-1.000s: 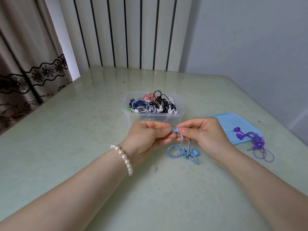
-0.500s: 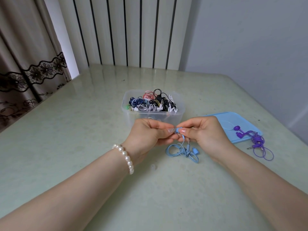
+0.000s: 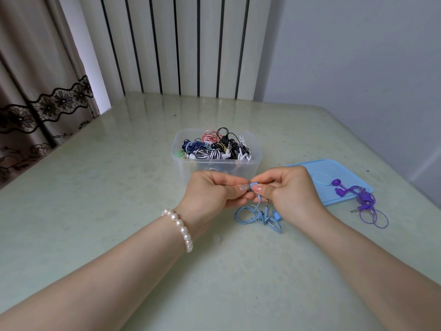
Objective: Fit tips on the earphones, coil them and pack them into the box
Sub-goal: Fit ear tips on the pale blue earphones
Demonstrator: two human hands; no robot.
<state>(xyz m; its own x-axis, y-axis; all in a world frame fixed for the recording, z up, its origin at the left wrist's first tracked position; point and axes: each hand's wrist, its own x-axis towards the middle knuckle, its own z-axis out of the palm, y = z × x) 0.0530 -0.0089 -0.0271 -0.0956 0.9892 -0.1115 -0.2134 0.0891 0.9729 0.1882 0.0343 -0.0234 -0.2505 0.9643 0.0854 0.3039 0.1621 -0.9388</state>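
My right hand [image 3: 291, 192] pinches one bud of the light blue earphones [image 3: 259, 217], and my left hand [image 3: 210, 192] pinches at the same bud from the left; whether it holds a tip I cannot tell. The blue cable hangs from the bud to a loose bundle on the table, its plug and second bud beside my right palm. A small clear tip [image 3: 218, 238] lies on the table below my left wrist. Just behind my hands stands the clear plastic box [image 3: 181, 163], filled with several coiled earphones.
The box's light blue lid [image 3: 317, 170] lies flat to the right. Purple earphones [image 3: 362, 199] rest partly on the lid, their cable trailing onto the pale green table [image 3: 95, 187]. A curtain hangs at the left, walls stand behind and right.
Both hands have stayed together at the blue bud, with only small finger shifts. The cable bundle has not moved.
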